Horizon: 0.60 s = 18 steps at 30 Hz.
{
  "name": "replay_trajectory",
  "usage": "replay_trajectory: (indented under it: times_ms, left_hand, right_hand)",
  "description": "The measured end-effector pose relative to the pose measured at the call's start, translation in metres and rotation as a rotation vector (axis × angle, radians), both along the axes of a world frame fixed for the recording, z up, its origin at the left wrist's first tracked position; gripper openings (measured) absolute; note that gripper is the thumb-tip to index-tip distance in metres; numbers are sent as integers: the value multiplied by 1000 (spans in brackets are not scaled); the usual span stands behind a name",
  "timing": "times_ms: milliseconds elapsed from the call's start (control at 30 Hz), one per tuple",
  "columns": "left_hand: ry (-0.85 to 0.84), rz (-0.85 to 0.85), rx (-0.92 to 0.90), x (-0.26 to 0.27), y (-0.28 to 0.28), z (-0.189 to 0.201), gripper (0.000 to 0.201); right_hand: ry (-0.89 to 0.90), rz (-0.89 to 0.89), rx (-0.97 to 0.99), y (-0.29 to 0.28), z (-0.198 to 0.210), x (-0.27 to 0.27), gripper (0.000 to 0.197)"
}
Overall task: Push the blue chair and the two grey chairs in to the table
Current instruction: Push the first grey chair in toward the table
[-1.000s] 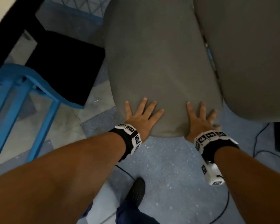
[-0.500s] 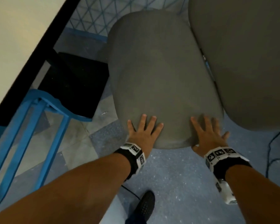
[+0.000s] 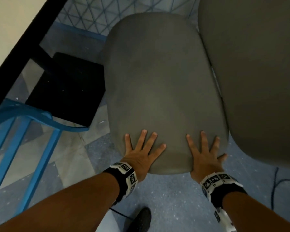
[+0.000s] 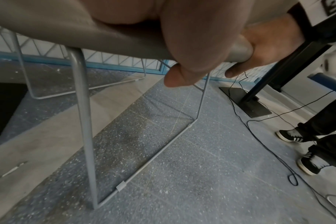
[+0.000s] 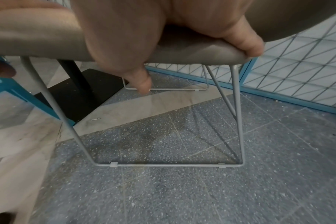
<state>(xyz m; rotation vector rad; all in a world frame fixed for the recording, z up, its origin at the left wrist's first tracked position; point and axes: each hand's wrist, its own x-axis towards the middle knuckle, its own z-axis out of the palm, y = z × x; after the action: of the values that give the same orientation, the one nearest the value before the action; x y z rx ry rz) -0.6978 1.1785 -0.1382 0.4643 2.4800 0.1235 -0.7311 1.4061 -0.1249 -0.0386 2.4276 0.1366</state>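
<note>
A grey chair (image 3: 157, 81) fills the middle of the head view. My left hand (image 3: 142, 148) and right hand (image 3: 204, 148) both lie flat on its near edge, fingers spread and straight. In the wrist views the left thumb (image 4: 171, 78) and the right thumb (image 5: 144, 84) hang down over the rim, above the chair's wire legs (image 5: 163, 164). The second grey chair (image 3: 258, 72) stands close on the right, nearly touching the first. To the left, the blue chair (image 3: 23, 114) reaches under the cream, black-edged table (image 3: 10, 30).
The table's black base plate (image 3: 65, 87) lies on the floor left of the grey chair. A blue-framed mesh panel (image 3: 90, 17) runs behind. Cables (image 3: 274, 181) trail on the floor at right. Another person's feet (image 4: 297, 136) and a stand's base (image 4: 246, 103) are nearby.
Both hands have stayed flat on the grey chair's near edge while it has moved forward toward the mesh panel. More of the table top has come into view.
</note>
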Motion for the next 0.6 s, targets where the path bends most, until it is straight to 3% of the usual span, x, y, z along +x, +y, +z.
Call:
replay_trajectory:
  times_ms: [300,600]
  left_hand:
    - [111,-76,-12,-45,-28,3,117]
    - [182,-118,-64,5,-92,7,105]
  right_hand:
    - [144,-37,-58,-23,-8,-19,95]
    - [254,-30,-4,-91,-9,63,88]
